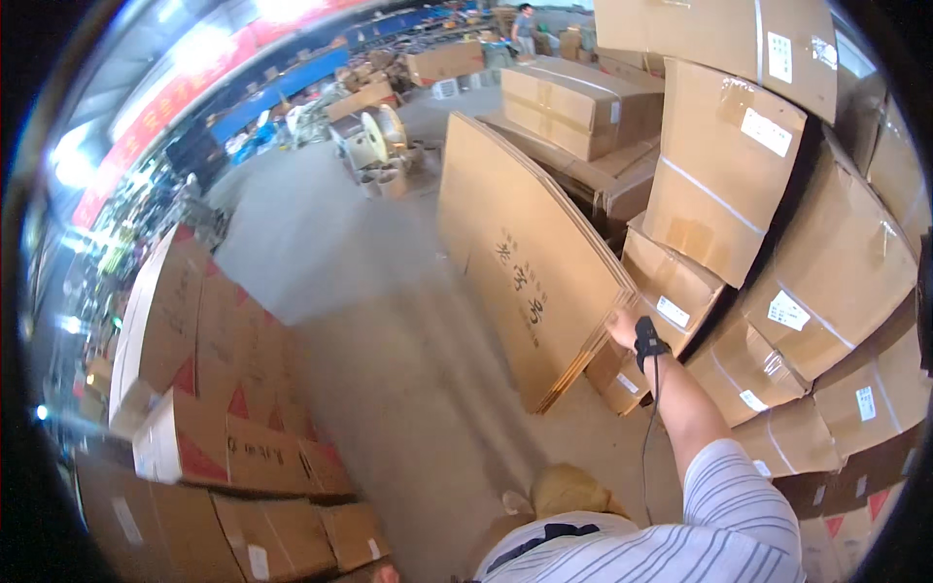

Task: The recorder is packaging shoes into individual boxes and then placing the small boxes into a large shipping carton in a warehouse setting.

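My right hand (622,326) is closed on the near upper corner of a stack of flattened cardboard cartons (520,277), with a dark band and a cable on its wrist. The flat cartons stand on edge and lean to the right against boxes, dark handwriting on their broad side. How many sheets the fingers hold is hidden. Of my left hand (386,575) only a bit shows at the bottom edge, near the lower left boxes; its fingers cannot be made out.
Taped cartons (724,170) are piled high on the right, some tilted. A lower row of boxes (258,379) with red markings lines the left. Between them runs a grey floor (389,340). Farther off stand a cable reel (384,136) and a person (525,31).
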Demonstrator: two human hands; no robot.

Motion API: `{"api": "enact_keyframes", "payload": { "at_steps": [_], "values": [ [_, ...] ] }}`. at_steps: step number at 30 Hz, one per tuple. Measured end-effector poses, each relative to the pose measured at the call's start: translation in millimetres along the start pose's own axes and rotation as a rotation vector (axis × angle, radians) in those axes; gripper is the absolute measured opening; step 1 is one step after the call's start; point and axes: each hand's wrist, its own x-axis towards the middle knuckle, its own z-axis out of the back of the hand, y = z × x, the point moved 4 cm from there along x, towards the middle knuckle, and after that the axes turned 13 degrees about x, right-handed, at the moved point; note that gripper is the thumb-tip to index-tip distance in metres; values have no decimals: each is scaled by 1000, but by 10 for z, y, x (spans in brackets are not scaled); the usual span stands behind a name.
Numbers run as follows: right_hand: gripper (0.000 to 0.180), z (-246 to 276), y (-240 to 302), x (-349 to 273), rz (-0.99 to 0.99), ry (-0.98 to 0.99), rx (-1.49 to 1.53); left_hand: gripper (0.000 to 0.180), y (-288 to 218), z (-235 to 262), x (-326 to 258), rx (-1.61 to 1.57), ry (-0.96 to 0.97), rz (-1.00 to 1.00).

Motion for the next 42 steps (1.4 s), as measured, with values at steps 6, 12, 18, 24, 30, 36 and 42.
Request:
{"api": "enact_keyframes", "payload": {
  "at_steps": [6,12,18,24,30,36,42],
  "values": [
    [38,-104,-67,1089,-143,-115,-277,17,-3888,-493,1571,545,-41,-503],
    [70,-494,-10,1987,-139,-350,-609,19,-4109,-550,3017,-458,542,-80],
    [56,-937,-97,2208,-228,-315,-1136,101,-3776,-189,3476,-301,806,-346],
    [57,-1098,276,1866,-427,-256,-678,99,-4892,-330,4725,343,652,-140],
    [55,-1724,1097,1477,-530,-418,-658,26,-7051,-1327,5720,1292,566,-942],
    [48,-2163,1728,1254,-619,-483,-527,62,-8402,-2787,5082,1159,755,-1633],
    [10,-2997,1667,846,-732,-472,-348,86,-8451,-3911,5003,1168,583,-2200]
  ]
}}
